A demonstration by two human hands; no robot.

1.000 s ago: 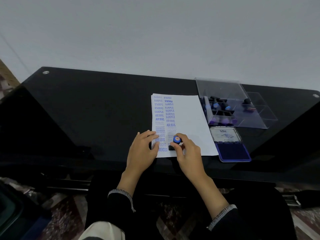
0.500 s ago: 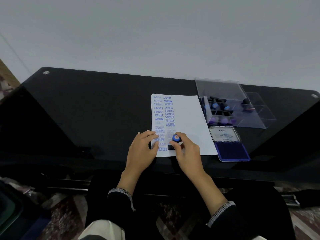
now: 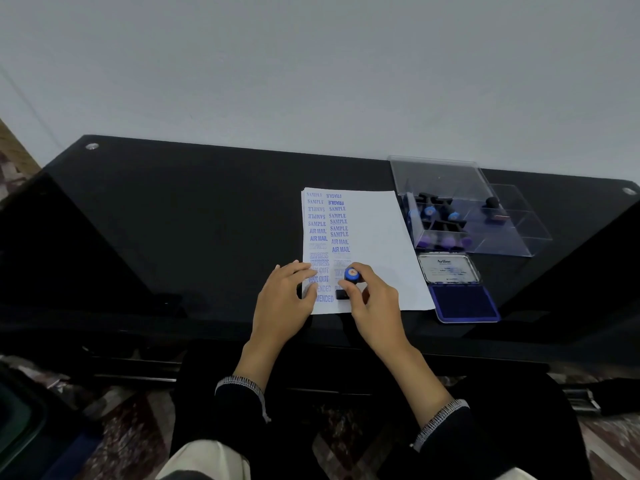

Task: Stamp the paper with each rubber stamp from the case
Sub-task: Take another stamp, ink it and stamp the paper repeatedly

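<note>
Right hand [image 3: 375,301]: fingers + thumb curled round the rubber stamp [image 3: 352,276], pinching its round blue knob; stamp upright, black base down on the paper [image 3: 375,237] near the sheet's near edge, in the 2nd column of prints.
Left hand [image 3: 287,299]: flat on the sheet's near-left corner, fingers straight & slightly spread, tips over the "TAX OUT" / "AMENDED" prints; palm lies off the paper on the table [image 3: 173,220]. Holds nothing, just presses the sheet down.
Paper: white, on the black glossy table, right of centre. 2 columns of blue prints down its left side: SAMPLE, FRAGILE, AIR MAIL, EXPRESS, TAX OUT, AMENDED; some upside down or mirrored. Right part of sheet is blank.
Case [image 3: 460,209]: clear plastic w/ compartments, just right of the paper's far corner, lid standing open. Several stamps [image 3: 429,212] w/ blue or purple tops inside in the left compartments; one dark stamp [image 3: 492,203] alone in a right compartment. Exact count: can't tell.
Ink pad [image 3: 462,301]: open, just right of the paper's near-right edge, nearer the person than the case. Blue pad face up; lid [image 3: 448,268] hinged back on the far side, white label w/ "Artline" on it.
Sleeves: dark w/ light patterned cuffs on both wrists.
Backdrop: plain pale wall [image 3: 311,64] behind the table; patterned floor at the frame's bottom edge.
</note>
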